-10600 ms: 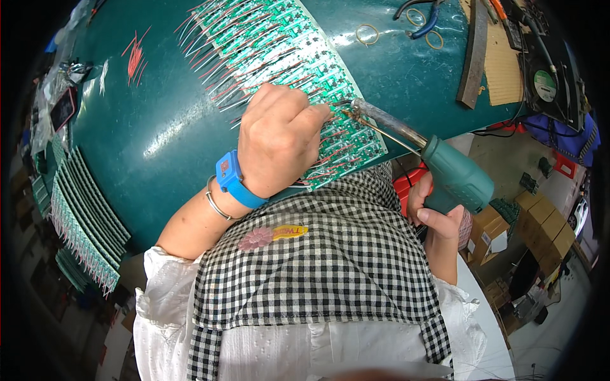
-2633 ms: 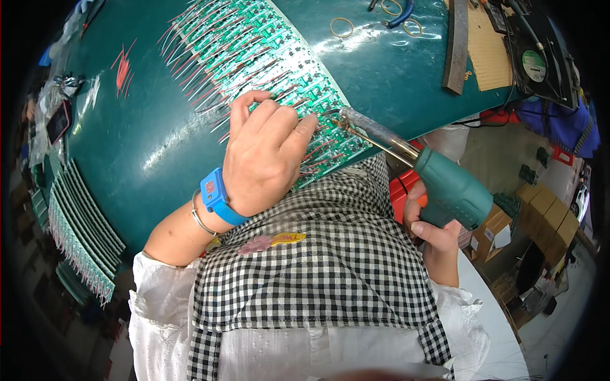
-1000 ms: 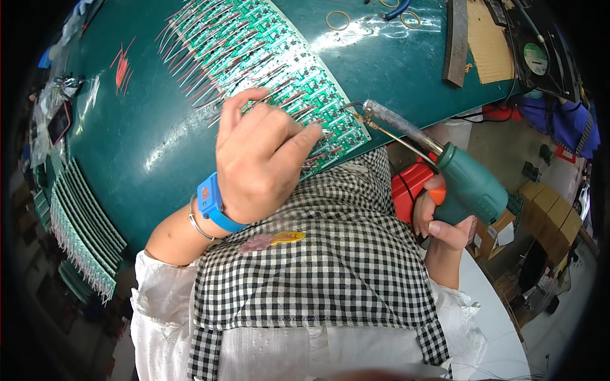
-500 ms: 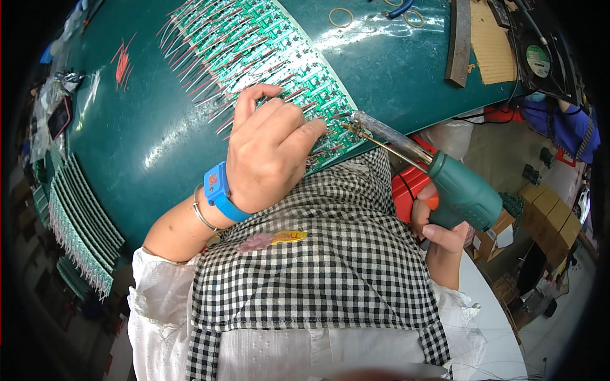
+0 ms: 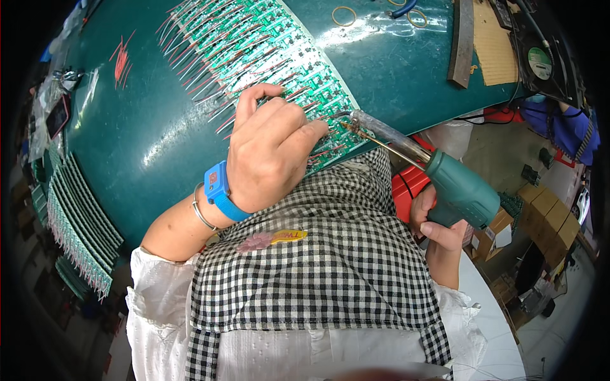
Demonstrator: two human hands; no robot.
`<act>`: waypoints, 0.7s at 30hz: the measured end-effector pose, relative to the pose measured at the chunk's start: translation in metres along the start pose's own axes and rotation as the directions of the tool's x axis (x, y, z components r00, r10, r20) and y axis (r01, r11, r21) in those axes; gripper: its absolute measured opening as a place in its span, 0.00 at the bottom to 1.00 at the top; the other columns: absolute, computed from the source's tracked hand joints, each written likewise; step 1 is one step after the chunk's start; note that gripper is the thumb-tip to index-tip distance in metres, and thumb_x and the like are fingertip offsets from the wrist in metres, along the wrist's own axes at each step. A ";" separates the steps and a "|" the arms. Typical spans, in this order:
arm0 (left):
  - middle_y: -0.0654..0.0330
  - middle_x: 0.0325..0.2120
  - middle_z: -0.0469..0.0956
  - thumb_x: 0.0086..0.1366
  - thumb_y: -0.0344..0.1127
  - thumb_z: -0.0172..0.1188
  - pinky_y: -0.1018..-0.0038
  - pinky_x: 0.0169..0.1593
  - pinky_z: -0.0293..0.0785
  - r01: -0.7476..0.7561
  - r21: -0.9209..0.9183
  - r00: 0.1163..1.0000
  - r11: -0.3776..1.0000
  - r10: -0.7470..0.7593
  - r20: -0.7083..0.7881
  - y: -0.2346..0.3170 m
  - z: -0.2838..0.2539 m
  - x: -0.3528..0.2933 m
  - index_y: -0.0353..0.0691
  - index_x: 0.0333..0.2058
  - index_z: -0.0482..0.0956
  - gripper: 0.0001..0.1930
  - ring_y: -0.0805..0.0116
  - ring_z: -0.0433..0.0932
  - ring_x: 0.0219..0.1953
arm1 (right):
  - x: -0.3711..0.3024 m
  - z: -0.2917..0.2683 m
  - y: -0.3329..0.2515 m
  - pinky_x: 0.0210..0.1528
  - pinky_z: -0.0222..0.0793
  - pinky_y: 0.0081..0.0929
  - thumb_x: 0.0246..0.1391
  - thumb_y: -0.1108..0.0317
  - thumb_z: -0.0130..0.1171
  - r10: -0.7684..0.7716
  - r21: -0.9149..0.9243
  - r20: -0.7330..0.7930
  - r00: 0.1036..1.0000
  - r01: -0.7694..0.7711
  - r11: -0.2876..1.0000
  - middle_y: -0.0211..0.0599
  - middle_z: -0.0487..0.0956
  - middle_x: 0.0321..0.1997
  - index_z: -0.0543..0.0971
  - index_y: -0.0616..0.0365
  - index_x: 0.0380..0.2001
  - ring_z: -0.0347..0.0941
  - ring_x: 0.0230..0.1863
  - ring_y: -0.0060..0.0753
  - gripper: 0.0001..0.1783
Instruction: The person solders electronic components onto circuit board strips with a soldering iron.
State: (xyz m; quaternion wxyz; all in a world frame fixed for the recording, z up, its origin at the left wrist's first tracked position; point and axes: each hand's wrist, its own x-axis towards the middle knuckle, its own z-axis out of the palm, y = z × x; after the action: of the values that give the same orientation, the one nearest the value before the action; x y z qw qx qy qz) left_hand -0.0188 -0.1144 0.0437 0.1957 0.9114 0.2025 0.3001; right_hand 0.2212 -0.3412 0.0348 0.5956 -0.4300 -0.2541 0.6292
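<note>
A long panel of green circuit boards (image 5: 340,101) lies on the green table, with rows of red, dark and pale wires along it. My left hand (image 5: 273,143), with a blue wrist strap (image 5: 217,182), is over the panel's near end. Its thumb and forefinger are pinched on a thin wire (image 5: 335,116) at the boards; the palm hides the other fingertips. On the right, my right hand (image 5: 438,219) grips a green soldering gun (image 5: 460,190) by its handle. The gun's metal tube and tip (image 5: 351,127) reach to the boards, just right of my left fingertips.
Loose red wires (image 5: 121,61) lie at the left of the table. A stack of wired boards (image 5: 82,222) stands at the left edge. Rubber bands (image 5: 344,16), a dark metal bar (image 5: 459,44) and a corrugated cardboard piece (image 5: 494,44) lie at the far right. Cardboard boxes (image 5: 548,213) stand beyond.
The soldering gun and my right hand have shifted very slightly left. My left hand stays almost in place over the boards.
</note>
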 end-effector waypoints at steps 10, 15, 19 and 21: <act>0.66 0.19 0.67 0.41 0.18 0.66 0.59 0.47 0.72 -0.006 0.004 1.000 1.000 0.006 0.009 -0.001 0.001 -0.001 0.39 0.30 0.82 0.14 0.69 0.71 0.23 | 0.013 0.021 -0.013 0.15 0.61 0.22 0.36 0.70 0.65 0.052 -0.160 -0.116 0.992 -0.070 0.985 0.36 0.68 0.14 0.68 0.71 0.41 0.64 0.12 0.27 0.27; 0.66 0.19 0.67 0.42 0.18 0.66 0.58 0.47 0.72 -0.013 0.007 1.000 1.000 0.013 -0.010 -0.002 0.004 -0.001 0.39 0.30 0.82 0.14 0.69 0.70 0.22 | 0.008 0.019 -0.003 0.15 0.61 0.22 0.37 0.71 0.64 -0.033 -0.144 -0.179 0.983 0.007 0.990 0.35 0.67 0.14 0.68 0.68 0.38 0.63 0.12 0.27 0.23; 0.66 0.19 0.67 0.42 0.19 0.66 0.58 0.47 0.72 -0.021 0.018 1.000 1.000 0.021 -0.008 -0.003 0.003 -0.002 0.39 0.30 0.82 0.14 0.69 0.70 0.22 | 0.013 0.023 -0.008 0.14 0.63 0.23 0.38 0.71 0.62 -0.084 -0.064 -0.195 0.977 0.073 0.995 0.34 0.66 0.13 0.67 0.70 0.41 0.62 0.11 0.26 0.25; 0.66 0.19 0.67 0.42 0.19 0.66 0.58 0.47 0.72 -0.016 0.024 1.000 1.000 0.017 -0.014 -0.003 0.003 -0.003 0.39 0.30 0.82 0.14 0.69 0.70 0.22 | 0.017 0.016 -0.012 0.14 0.63 0.23 0.39 0.73 0.61 -0.092 0.000 -0.115 0.989 0.093 0.996 0.35 0.67 0.14 0.66 0.73 0.47 0.63 0.11 0.26 0.30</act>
State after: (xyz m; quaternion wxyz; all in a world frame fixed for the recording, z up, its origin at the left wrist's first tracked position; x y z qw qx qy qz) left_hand -0.0200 -0.1141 0.0383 0.1811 0.9131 0.1999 0.3058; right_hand 0.2150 -0.3194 0.0486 0.6388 -0.4515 -0.2374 0.5760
